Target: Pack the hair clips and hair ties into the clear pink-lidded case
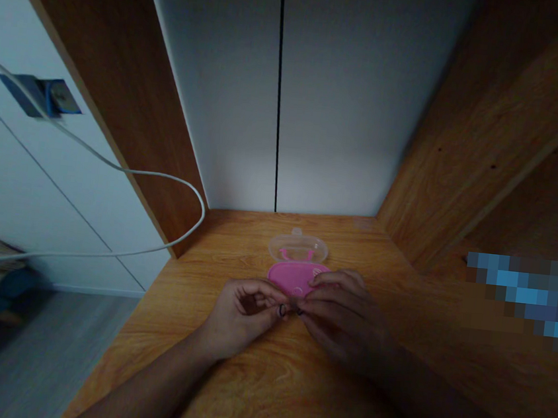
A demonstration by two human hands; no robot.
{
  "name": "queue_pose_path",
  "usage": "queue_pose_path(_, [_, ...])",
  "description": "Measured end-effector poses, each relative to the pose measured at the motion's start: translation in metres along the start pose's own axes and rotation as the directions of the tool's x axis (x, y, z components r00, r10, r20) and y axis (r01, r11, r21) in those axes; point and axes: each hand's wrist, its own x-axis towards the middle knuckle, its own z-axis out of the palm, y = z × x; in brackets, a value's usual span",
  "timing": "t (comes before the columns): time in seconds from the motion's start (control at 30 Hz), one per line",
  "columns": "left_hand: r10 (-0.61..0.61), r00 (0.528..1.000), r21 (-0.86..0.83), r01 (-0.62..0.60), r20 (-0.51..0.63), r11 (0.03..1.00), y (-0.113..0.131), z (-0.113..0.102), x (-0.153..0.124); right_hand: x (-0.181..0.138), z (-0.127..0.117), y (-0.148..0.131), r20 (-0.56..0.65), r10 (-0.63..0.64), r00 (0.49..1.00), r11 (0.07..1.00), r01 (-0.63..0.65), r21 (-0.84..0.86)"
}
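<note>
A small pink case (294, 276) lies open on the wooden desk (250, 392), its clear lid (299, 246) folded back behind it. My left hand (242, 317) and my right hand (342, 319) meet just in front of the case, fingertips pinched together. Between them sits a tiny dark ring-like thing (282, 310), pinched by my left fingers. My right fingertips touch the same spot; what they grip is too small to name. My right hand partly covers the case's front right edge.
White panels (319, 107) form the back of the desk nook, with brown wooden side walls left and right. A white cable (163, 177) hangs at the left from a blue plug on the wall (46, 97). Grey floor lies beyond the desk's left edge.
</note>
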Motion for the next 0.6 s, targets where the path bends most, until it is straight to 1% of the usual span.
queue_pose_path(0.13, [-0.041, 0.999, -0.016, 0.041, -0.022, 0.999, -0.0017, 0.0015, 0.0007, -0.0013, 0.0010, -0.0007, 0.003, -0.027, 1.000, 0.999, 0.027, 0.026])
queue_pose_path(0.27, [-0.064, 0.998, -0.019, 0.064, -0.012, 0.998, -0.0040, 0.0028, 0.0013, -0.0016, 0.0020, -0.0020, 0.023, -0.045, 0.999, 0.998, 0.044, 0.037])
queue_pose_path(0.6, [-0.077, 0.997, 0.001, 0.077, 0.001, 0.997, -0.0063, 0.0037, 0.0005, -0.0038, 0.0047, -0.0001, 0.099, -0.063, 0.993, 0.997, 0.059, 0.039])
